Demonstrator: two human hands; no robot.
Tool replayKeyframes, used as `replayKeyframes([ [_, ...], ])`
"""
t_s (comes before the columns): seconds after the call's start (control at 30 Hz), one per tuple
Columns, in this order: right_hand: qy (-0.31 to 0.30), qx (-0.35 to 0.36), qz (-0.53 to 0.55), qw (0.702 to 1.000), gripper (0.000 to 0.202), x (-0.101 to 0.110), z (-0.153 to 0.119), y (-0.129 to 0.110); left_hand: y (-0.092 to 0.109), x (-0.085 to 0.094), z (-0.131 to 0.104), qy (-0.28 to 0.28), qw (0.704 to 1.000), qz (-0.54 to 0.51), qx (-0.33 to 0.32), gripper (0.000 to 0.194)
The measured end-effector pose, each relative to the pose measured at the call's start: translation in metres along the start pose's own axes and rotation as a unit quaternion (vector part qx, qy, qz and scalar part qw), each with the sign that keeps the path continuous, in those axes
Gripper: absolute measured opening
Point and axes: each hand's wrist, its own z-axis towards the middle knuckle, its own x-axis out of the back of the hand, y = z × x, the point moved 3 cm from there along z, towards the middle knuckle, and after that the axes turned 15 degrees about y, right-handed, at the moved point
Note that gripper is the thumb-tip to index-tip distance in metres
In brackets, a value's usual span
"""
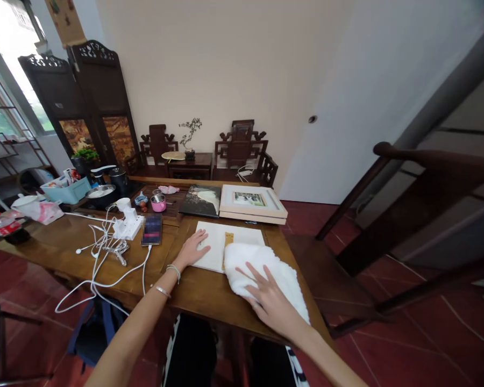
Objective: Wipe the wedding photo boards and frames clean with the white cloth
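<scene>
Under my right hand (268, 297), near the right edge of the table (204, 293), the cloth (288, 271) looks fluffy and matt; under my left hand (192, 250), the book (216, 248) has smooth paper. The table's wood carries a soft sheen.

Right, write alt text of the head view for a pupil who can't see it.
A person's right hand rests spread on a white cloth partly covering a white, book-like item on a wooden table, while the left hand lies on the item's left side. Farther left are a pink cup and a phone plugged into a white cable.
</scene>
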Motion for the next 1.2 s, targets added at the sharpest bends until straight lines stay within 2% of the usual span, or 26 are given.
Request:
replayKeyframes([
  [0.1, -0.029, -0.05, 0.0, 0.998, 0.033, -0.004, 0.026, 0.018, -0.001, -0.001, 0.0, 0.005, 1.0, -0.002, -0.008, 0.051],
  [0.2, -0.046, -0.136, -0.026, 0.989, 0.036, -0.017, 0.072, 0.026, -0.003, -0.003, 0.0, 0.012, 1.0, -0.008, -0.013, 0.05],
  [0.23, -0.042, -0.164, -0.043, 0.985, 0.037, -0.021, 0.088, 0.023, -0.004, -0.004, 0.0, 0.015, 1.0, -0.012, -0.013, 0.048],
  [0.33, -0.043, -0.146, -0.048, 0.987, 0.033, -0.034, 0.117, -0.003, -0.006, -0.005, 0.002, 0.019, 0.999, -0.025, 0.0, 0.041],
  [0.4, -0.041, -0.1, -0.034, 0.994, 0.031, -0.037, 0.115, -0.023, -0.007, -0.005, 0.003, 0.019, 0.999, -0.029, 0.009, 0.043],
  [0.5, -0.024, -0.029, 0.01, 0.999, 0.03, -0.031, 0.087, -0.037, -0.008, -0.006, 0.003, 0.018, 0.999, -0.025, 0.011, 0.044],
  [0.63, -0.013, -0.001, 0.06, 0.998, 0.028, -0.017, 0.054, -0.02, -0.008, -0.006, 0.003, 0.014, 1.0, -0.01, -0.007, 0.043],
  [0.73, -0.005, -0.027, 0.062, 0.998, 0.033, -0.02, 0.063, 0.002, -0.008, -0.007, 0.002, 0.012, 1.0, 0.002, -0.014, 0.044],
  [0.87, 0.01, -0.079, 0.035, 0.996, 0.032, -0.037, 0.099, 0.012, -0.011, -0.009, 0.003, 0.011, 1.0, 0.004, -0.003, 0.044],
  [0.93, 0.019, -0.099, 0.02, 0.995, 0.031, -0.042, 0.108, 0.006, -0.014, -0.009, 0.004, 0.019, 1.0, -0.002, 0.001, 0.044],
  [1.0, 0.025, -0.099, 0.022, 0.995, 0.029, -0.041, 0.105, -0.007, -0.017, -0.008, 0.006, 0.028, 1.0, -0.008, -0.001, 0.045],
  [1.13, 0.031, -0.039, 0.07, 0.996, 0.027, -0.022, 0.073, -0.036, -0.02, -0.007, 0.011, 0.017, 1.0, -0.007, -0.007, 0.047],
  [1.2, 0.022, -0.02, 0.085, 0.996, 0.027, -0.01, 0.054, -0.04, -0.019, -0.005, 0.011, 0.011, 1.0, -0.004, -0.011, 0.047],
])
